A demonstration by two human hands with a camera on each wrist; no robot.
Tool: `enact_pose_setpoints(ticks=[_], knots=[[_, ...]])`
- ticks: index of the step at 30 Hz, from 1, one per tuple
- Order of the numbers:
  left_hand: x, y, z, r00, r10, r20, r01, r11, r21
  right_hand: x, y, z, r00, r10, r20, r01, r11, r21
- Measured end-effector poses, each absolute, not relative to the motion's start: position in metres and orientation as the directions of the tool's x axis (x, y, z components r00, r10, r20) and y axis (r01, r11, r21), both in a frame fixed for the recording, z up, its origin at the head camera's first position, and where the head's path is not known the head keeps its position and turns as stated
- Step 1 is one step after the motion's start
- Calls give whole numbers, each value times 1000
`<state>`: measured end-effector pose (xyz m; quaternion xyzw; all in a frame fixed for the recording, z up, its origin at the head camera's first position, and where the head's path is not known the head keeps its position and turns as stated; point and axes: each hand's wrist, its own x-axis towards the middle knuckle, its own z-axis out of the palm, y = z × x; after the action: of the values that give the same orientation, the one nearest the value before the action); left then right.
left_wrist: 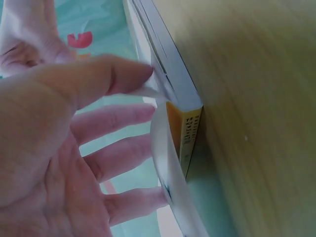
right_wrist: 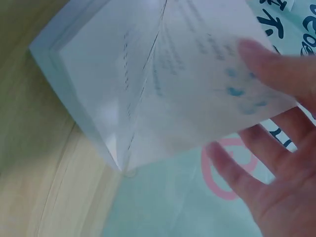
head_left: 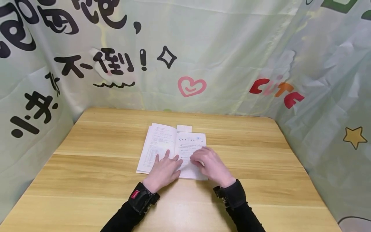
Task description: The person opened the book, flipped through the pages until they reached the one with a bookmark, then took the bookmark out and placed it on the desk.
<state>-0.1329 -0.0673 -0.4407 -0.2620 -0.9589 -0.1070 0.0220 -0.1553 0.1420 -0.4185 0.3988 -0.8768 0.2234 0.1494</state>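
An open book (head_left: 157, 146) with white printed pages lies on the wooden table. My left hand (head_left: 165, 169) rests across its middle with the fingers spread. In the left wrist view, the thumb (left_wrist: 116, 74) touches paper by the yellow spine (left_wrist: 190, 128), and the other fingertips meet the curved page (left_wrist: 168, 163). My right hand (head_left: 210, 164) is over the right-hand side. It pinches a page (right_wrist: 207, 118), the thumb (right_wrist: 266, 61) on one face and fingers behind; blue marks show on that page. The index fingertip is hidden there.
A small white card (head_left: 184, 128) sticks out beyond the book's far edge. The wooden table (head_left: 252, 154) extends to both sides. A pale printed cloth (head_left: 226, 64) hangs along the back and the sides.
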Motion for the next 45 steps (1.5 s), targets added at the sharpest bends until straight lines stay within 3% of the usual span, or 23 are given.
enact_pose_setpoints(ticks=[6, 12, 16, 19, 22, 27, 33, 39, 45], knots=[[-135, -64, -445, -850, 473, 231, 515, 840, 173, -156, 136, -420, -584, -456, 672, -765, 585, -269], [-139, -63, -444, -808, 398, 435, 533, 809, 248, -154, 124, -423, -608, -290, 739, -724, 584, -366], [-141, -62, -438, -789, 311, 529, 532, 777, 336, -148, 114, -431, -682, -326, 655, -698, 559, -448], [-141, -63, -436, -786, 269, 557, 524, 768, 368, -141, 106, -437, -749, -401, 527, -655, 566, -501], [-142, -65, -433, -789, 248, 563, 504, 785, 360, -137, 101, -443, -776, -493, 393, -630, 589, -505], [-142, -70, -428, -786, 230, 574, 465, 832, 303, -134, 97, -446, -734, -637, 236, -659, 584, -474], [-142, -75, -427, -773, 263, 577, 416, 897, 148, -132, 96, -445, -693, -697, 186, -691, 568, -448], [-141, -78, -432, -821, 335, 463, 393, 919, 32, -131, 97, -444, -681, -723, 117, -690, 580, -433], [-138, -76, -435, -855, 409, 319, 445, 894, 46, -129, 100, -443, -680, -731, 62, -676, 592, -439]])
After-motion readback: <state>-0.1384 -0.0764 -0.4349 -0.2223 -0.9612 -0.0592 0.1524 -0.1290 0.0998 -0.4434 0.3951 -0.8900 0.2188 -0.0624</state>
